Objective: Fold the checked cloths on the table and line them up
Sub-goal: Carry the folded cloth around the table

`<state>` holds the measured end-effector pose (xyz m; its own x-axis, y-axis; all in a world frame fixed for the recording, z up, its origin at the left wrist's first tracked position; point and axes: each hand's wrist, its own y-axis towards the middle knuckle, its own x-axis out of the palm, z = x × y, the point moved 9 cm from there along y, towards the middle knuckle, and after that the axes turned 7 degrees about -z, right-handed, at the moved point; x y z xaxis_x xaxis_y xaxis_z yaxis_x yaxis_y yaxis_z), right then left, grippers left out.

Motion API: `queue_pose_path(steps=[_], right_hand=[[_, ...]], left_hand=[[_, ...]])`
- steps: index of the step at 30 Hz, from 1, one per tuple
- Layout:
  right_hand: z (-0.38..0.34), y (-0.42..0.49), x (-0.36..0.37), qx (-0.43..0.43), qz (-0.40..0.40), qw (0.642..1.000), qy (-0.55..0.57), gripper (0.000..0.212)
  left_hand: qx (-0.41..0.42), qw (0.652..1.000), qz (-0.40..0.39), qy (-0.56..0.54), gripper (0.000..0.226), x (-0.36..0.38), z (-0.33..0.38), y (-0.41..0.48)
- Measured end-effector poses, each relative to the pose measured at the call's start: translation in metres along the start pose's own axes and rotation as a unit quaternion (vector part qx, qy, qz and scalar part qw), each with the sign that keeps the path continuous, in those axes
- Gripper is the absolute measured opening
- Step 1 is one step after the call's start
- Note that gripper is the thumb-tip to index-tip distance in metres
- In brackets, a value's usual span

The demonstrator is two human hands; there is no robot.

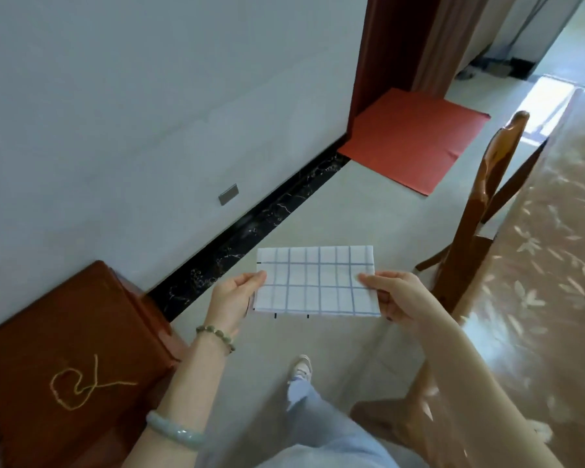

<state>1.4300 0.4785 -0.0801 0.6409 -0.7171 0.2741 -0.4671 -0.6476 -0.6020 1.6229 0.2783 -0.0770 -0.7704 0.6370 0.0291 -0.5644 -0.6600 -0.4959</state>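
Soft daylight from the far doorway (547, 106), glare on the floor, edges bowed.

Both our forearms rise bare from the bottom of the frame toward its centre. Our left hand (235, 297), just left of centre, pinches the left edge of the checked cloth (318, 285) between thumb and fingers. Our right hand (397, 298), level with it, pinches the right edge, thumb on top and fingers curled beneath.
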Motion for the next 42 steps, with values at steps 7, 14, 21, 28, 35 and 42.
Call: queue_pose_path(steps=[7, 14, 21, 28, 35, 42], right_hand=[[-0.079, 0.075, -0.006, -0.027, 0.033, 0.997, 0.059, 0.023], [-0.152, 0.134, -0.038, -0.064, 0.087, 0.991, 0.081, 0.026], [-0.219, 0.205, -0.088, -0.080, 0.167, 0.978, 0.091, 0.027], [-0.318, 0.288, -0.134, -0.095, 0.246, 0.962, 0.074, 0.024], [-0.383, 0.332, -0.200, -0.103, 0.316, 0.933, 0.137, 0.013], [-0.443, 0.390, -0.293, -0.094, 0.367, 0.921, 0.097, 0.008]], left_hand=[[-0.003, 0.999, -0.043, -0.004, 0.010, 0.037, 0.088, 0.110], [-0.023, 0.994, -0.107, 0.000, 0.010, 0.098, 0.143, 0.211], [-0.036, 0.984, -0.172, 0.039, 0.014, 0.179, 0.190, 0.337], [-0.048, 0.969, -0.238, 0.052, 0.016, 0.265, 0.261, 0.465], [-0.049, 0.945, -0.305, 0.107, 0.027, 0.373, 0.308, 0.555], [-0.083, 0.930, -0.335, 0.125, 0.045, 0.486, 0.316, 0.647]])
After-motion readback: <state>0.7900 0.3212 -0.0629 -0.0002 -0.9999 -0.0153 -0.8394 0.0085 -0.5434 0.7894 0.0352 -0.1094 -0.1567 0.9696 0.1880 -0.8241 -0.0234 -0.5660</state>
